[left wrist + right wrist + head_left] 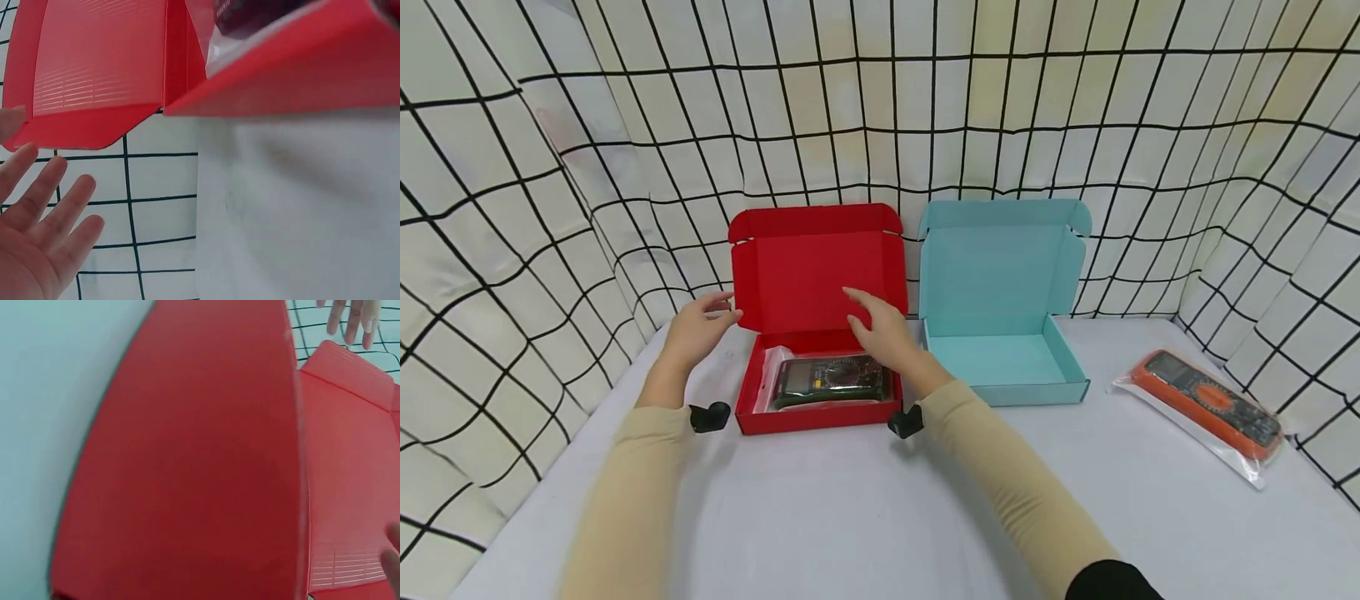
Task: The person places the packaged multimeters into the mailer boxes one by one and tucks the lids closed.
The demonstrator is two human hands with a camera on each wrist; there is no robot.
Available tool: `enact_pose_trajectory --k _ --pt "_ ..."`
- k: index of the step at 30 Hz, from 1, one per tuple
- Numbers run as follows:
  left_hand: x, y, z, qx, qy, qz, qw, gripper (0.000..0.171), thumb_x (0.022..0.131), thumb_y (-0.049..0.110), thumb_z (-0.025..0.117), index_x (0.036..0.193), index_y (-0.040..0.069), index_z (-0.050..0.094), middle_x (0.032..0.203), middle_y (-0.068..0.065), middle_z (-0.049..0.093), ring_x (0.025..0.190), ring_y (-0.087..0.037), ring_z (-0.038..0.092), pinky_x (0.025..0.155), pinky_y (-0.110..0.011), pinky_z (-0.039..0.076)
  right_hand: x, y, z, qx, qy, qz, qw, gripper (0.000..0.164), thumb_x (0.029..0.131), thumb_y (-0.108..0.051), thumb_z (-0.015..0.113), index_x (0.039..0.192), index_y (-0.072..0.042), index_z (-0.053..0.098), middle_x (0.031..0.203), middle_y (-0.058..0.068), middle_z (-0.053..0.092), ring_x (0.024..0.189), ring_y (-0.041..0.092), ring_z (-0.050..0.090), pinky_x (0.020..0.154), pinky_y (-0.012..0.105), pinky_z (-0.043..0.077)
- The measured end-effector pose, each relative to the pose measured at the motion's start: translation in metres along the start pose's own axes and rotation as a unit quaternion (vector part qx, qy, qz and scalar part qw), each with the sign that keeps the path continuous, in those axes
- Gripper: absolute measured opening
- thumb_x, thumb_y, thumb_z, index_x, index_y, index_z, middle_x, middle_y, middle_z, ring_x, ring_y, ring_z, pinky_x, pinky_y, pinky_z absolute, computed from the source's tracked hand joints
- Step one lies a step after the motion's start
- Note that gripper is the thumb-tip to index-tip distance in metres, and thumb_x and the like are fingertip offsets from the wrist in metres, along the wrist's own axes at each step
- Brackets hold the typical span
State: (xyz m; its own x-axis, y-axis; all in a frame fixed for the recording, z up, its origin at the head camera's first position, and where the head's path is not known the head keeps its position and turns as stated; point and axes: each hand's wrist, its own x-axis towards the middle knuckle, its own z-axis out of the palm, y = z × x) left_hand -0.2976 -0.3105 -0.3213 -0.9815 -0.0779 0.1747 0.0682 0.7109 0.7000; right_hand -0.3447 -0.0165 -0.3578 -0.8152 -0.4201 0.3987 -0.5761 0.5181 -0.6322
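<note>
A red cardboard box (820,415) stands with its lid (820,275) raised. Inside it lies a dark green multimeter (831,381) in a clear plastic bag (767,379). My left hand (696,332) is at the left edge of the lid, thumb tip close to it, the other fingers spread in the left wrist view. In front of the lid's right part hovers my right hand (886,333), fingers extended and holding nothing. Only a few blurred fingertips (392,550) of the right hand show in the right wrist view.
A light blue box (1030,395) with its lid up stands just right of the red one. Farther right lies an orange multimeter (1210,404) in a clear bag. White cloth walls with black netting (932,129) enclose the table (820,508) at the back and sides.
</note>
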Motion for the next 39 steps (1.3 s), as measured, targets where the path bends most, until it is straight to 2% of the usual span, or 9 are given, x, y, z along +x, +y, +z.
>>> enact_pose_trajectory --k 4,7,11,16,21,26,28,34,39 --pt "0.005 0.001 0.006 -0.052 0.039 -0.013 0.9978 0.058 0.107 0.025 0.050 0.158 0.000 0.035 0.152 -0.031 0.043 0.136 -0.049 0.046 0.104 -0.063 0.044 0.003 0.000 -0.001 -0.007 0.067 -0.004 0.998 0.061 0.101 -0.011 0.063 0.158 -0.011 0.040 0.159 0.011 0.042 0.145 0.029 0.038 0.115 0.046 0.039" --pt "0.008 0.002 0.010 -0.090 0.055 -0.019 0.9942 0.060 0.107 0.022 0.050 0.160 0.002 0.030 0.155 -0.029 0.040 0.139 -0.046 0.045 0.107 -0.061 0.042 0.007 0.000 -0.001 -0.032 0.092 -0.004 0.995 0.066 0.099 -0.010 0.065 0.158 -0.009 0.036 0.163 0.013 0.035 0.149 0.033 0.029 0.117 0.054 0.032" --pt "0.012 0.006 0.014 -0.120 0.062 -0.026 0.9905 0.064 0.107 0.020 0.048 0.163 0.004 0.023 0.159 -0.028 0.034 0.142 -0.045 0.040 0.110 -0.059 0.040 0.011 0.001 -0.001 -0.067 0.105 0.015 0.992 0.073 0.097 -0.013 0.067 0.160 -0.010 0.031 0.167 0.014 0.025 0.153 0.038 0.017 0.119 0.061 0.023" --pt "0.014 0.006 0.018 -0.142 0.048 -0.042 0.9879 0.067 0.107 0.020 0.046 0.164 0.004 0.015 0.162 -0.028 0.027 0.148 -0.044 0.030 0.114 -0.059 0.033 0.016 0.003 -0.001 -0.068 0.104 0.043 0.991 0.075 0.097 -0.016 0.066 0.162 -0.011 0.028 0.169 0.015 0.015 0.155 0.040 0.008 0.121 0.059 0.017" --pt "0.015 0.002 0.024 -0.197 0.016 -0.058 0.9785 0.069 0.109 0.020 0.045 0.164 0.004 0.007 0.165 -0.027 0.022 0.152 -0.039 0.024 0.119 -0.056 0.026 0.017 0.006 -0.004 -0.039 0.105 0.078 0.991 0.079 0.096 -0.014 0.069 0.162 -0.012 0.025 0.169 0.015 0.009 0.154 0.038 0.011 0.120 0.060 0.020" --pt "0.017 0.002 0.029 -0.219 -0.007 -0.059 0.9739 0.072 0.109 0.021 0.046 0.165 0.009 0.003 0.164 -0.026 0.024 0.150 -0.040 0.027 0.119 -0.058 0.025 0.017 0.009 -0.005 -0.003 0.099 0.088 0.991 0.077 0.098 -0.012 0.066 0.162 -0.012 0.024 0.170 0.014 0.007 0.151 0.036 0.024 0.116 0.053 0.035" --pt "0.017 0.003 0.029 -0.223 -0.014 -0.059 0.9730 0.072 0.109 0.022 0.046 0.166 0.011 0.003 0.165 -0.025 0.024 0.151 -0.040 0.026 0.118 -0.060 0.026 0.016 0.009 -0.004 0.003 0.097 0.083 0.992 0.075 0.099 -0.011 0.065 0.162 -0.011 0.025 0.170 0.014 0.007 0.150 0.035 0.026 0.113 0.050 0.040" --pt "0.015 0.007 0.028 -0.224 -0.029 -0.052 0.9728 0.070 0.109 0.022 0.045 0.166 0.012 0.005 0.164 -0.026 0.025 0.151 -0.040 0.026 0.117 -0.062 0.026 0.011 0.005 -0.003 0.004 0.093 0.049 0.994 0.069 0.100 -0.009 0.063 0.161 -0.011 0.029 0.169 0.012 0.009 0.152 0.032 0.022 0.116 0.048 0.036" --pt "0.015 0.001 0.025 -0.226 -0.039 -0.046 0.9724 0.074 0.108 0.025 0.048 0.166 0.010 0.005 0.164 -0.027 0.026 0.150 -0.041 0.027 0.116 -0.064 0.026 0.006 0.005 -0.002 0.043 0.105 0.030 0.993 0.066 0.100 -0.006 0.062 0.159 -0.010 0.032 0.168 0.012 0.013 0.150 0.032 0.027 0.112 0.047 0.042"
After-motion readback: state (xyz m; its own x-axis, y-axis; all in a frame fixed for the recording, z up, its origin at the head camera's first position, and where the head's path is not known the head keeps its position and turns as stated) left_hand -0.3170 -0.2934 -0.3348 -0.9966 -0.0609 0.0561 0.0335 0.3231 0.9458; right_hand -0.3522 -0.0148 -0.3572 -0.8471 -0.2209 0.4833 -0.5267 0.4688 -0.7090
